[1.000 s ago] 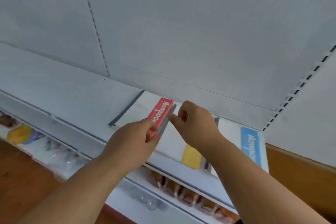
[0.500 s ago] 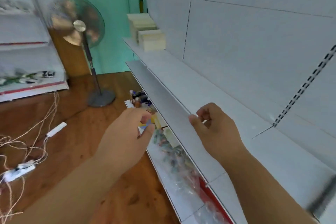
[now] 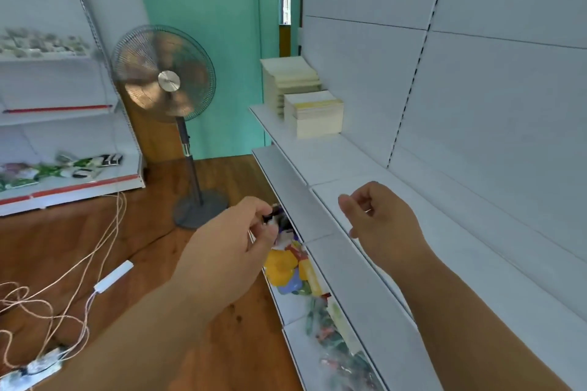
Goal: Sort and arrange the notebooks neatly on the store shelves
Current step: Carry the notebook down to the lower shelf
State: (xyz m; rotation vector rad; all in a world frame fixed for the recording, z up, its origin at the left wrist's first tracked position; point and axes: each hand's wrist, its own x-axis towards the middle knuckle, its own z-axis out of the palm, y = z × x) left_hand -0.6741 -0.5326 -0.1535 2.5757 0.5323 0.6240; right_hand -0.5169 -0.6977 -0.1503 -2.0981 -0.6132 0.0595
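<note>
Hovering with loosely curled fingers and gripping nothing, the left hand (image 3: 228, 251) and right hand (image 3: 379, 222) are heading along the shelf (image 3: 349, 168) toward the notebook stacks (image 3: 313, 113) beyond them, probably to fetch more.

Both forearms reach forward, bare. The left hand (image 3: 222, 251) has loosely curled fingers, thumb near fingertips. The right hand (image 3: 381, 222) is likewise loosely curled, holding nothing.
</note>
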